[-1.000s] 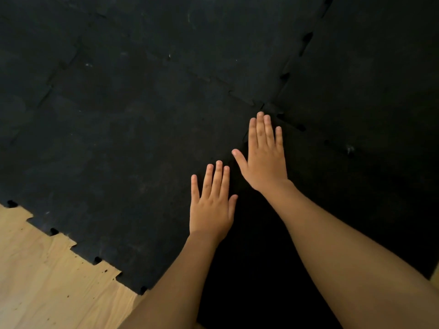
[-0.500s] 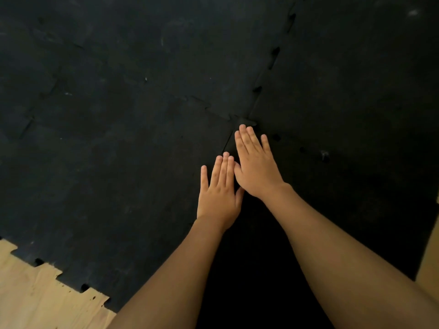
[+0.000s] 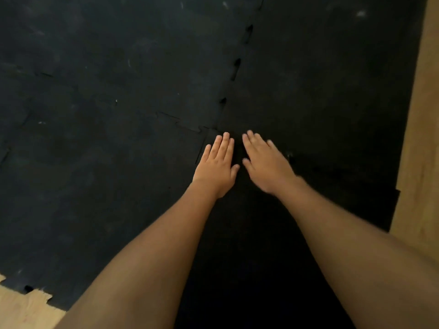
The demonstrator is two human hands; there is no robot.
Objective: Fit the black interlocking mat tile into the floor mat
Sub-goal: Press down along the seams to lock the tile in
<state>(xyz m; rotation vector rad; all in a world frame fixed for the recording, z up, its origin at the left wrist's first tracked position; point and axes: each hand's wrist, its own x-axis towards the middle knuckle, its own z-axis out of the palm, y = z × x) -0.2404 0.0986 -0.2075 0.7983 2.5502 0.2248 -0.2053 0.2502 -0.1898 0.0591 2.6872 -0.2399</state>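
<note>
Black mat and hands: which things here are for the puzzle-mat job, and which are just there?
For the job:
left hand, flat on the mat
right hand, flat on the mat
black floor mat
open seam between tiles

Just there:
wooden floor

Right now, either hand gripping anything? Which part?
Nothing held. Left hand and right hand lie flat, fingers extended, palms down on the black mat beside the tile seam junction.
</note>
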